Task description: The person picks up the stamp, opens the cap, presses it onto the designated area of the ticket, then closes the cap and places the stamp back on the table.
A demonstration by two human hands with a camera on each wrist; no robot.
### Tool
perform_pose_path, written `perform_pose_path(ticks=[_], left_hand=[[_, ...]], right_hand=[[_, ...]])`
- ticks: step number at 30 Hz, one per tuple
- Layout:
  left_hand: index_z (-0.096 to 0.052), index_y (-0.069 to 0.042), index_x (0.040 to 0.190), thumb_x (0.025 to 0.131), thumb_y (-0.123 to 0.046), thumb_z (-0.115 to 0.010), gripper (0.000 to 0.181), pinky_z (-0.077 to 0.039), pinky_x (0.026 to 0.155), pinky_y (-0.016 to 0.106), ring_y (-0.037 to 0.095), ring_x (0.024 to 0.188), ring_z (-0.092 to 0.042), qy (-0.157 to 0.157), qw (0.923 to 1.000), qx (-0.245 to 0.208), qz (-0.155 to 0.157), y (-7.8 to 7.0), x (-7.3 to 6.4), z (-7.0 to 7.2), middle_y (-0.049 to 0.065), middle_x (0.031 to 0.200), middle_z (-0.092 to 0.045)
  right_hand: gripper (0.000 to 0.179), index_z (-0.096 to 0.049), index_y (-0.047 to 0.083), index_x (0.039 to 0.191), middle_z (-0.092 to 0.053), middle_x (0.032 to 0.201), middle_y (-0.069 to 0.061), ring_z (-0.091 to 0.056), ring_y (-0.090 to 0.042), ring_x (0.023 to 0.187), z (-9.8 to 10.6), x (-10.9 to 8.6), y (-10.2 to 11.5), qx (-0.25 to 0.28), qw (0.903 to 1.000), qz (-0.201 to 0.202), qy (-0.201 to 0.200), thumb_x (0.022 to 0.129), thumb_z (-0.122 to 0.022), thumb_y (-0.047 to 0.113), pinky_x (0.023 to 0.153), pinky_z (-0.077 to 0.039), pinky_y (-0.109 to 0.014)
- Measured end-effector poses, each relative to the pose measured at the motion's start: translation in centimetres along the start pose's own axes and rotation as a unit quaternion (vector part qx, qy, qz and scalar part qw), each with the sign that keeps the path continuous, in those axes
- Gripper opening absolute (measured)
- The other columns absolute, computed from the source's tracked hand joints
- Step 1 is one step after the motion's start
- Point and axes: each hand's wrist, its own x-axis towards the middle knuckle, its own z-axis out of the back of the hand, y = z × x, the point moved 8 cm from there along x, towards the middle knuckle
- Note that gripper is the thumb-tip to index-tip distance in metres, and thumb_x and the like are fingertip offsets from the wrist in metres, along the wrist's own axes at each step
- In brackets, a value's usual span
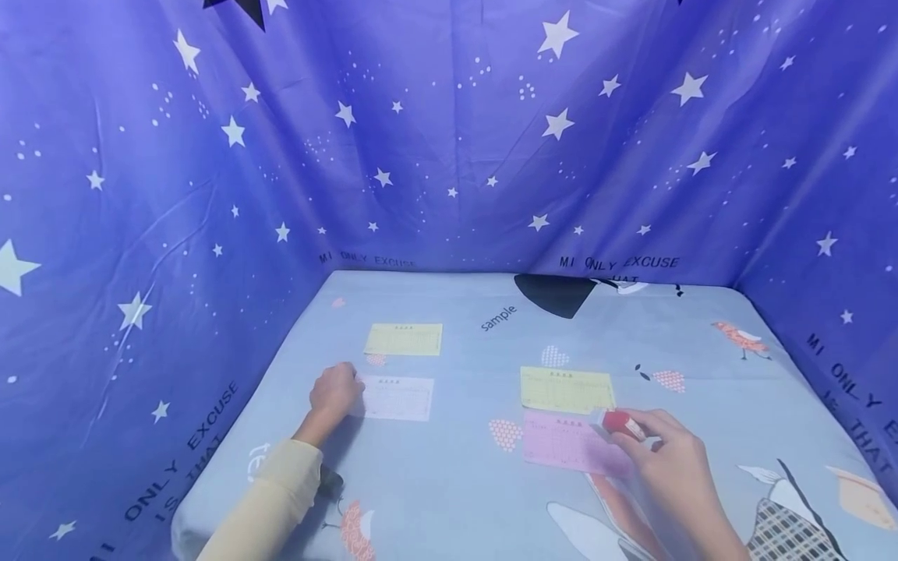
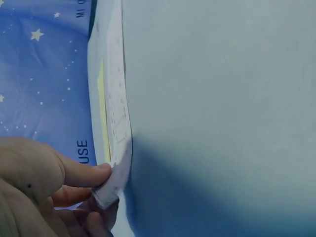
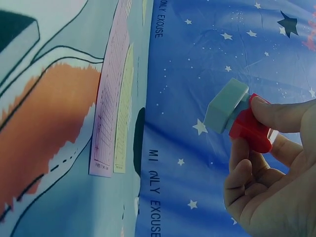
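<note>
My left hand [image 1: 335, 392] pinches the left end of a white printed slip [image 1: 398, 399]. In the left wrist view that end of the white slip [image 2: 118, 123] bends up between thumb and fingers. With thumb and fingers, my right hand [image 1: 666, 460] holds a small red stamp [image 3: 253, 127] whose pale, translucent block end [image 3: 227, 106] points away from the palm. In the head view the stamp [image 1: 623, 425] is over the right end of a pink printed slip [image 1: 561, 440]. Directly behind the pink slip lies a yellow-green slip [image 1: 567, 388], their edges meeting or slightly overlapping.
Behind the white slip lies another yellow slip [image 1: 403, 340]. All rest on a pale blue patterned cloth [image 1: 463, 499] covering the table. Blue star-printed curtains [image 1: 449, 140] enclose the back and both sides. A dark object [image 1: 330, 481], partly hidden, is by the left sleeve.
</note>
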Motion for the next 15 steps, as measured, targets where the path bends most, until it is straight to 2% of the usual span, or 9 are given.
perform_pose_path(ticks=[4,8,15], left_hand=[[-0.058,-0.007,0.075,0.091,-0.010,-0.061,0.017,-0.040,0.051,0.036,0.024,0.061,-0.053,-0.012,0.9997,-0.018,-0.007,-0.4,-0.5,0.4,0.008,0.069,-0.056],[-0.060,-0.007,0.075,0.092,-0.011,-0.062,0.017,-0.041,0.051,0.033,0.023,0.060,-0.054,-0.021,0.9982,-0.052,-0.022,-1.1,-1.1,1.1,0.007,0.068,-0.058],[-0.060,-0.006,0.077,0.092,-0.009,-0.065,0.016,-0.042,0.049,0.029,0.019,0.057,-0.053,-0.019,0.9901,-0.130,-0.050,-2.8,-2.3,2.1,0.006,0.065,-0.058]], right_hand=[[0.028,-0.077,0.013,0.110,-0.072,0.101,0.002,-0.056,0.003,0.087,-0.2,0.1,0.0,0.006,0.9999,-0.009,0.007,0.083,-0.084,0.019,0.072,-0.048,-0.017],[0.026,-0.077,0.013,0.107,-0.072,0.101,0.001,-0.056,0.004,0.086,-0.4,0.1,0.3,0.009,0.9999,-0.008,0.004,0.082,-0.084,0.018,0.072,-0.049,-0.018],[0.027,-0.077,0.012,0.108,-0.072,0.101,0.001,-0.056,0.003,0.087,-0.7,0.2,0.3,0.009,0.9999,-0.011,0.008,0.083,-0.083,0.017,0.073,-0.047,-0.016]])
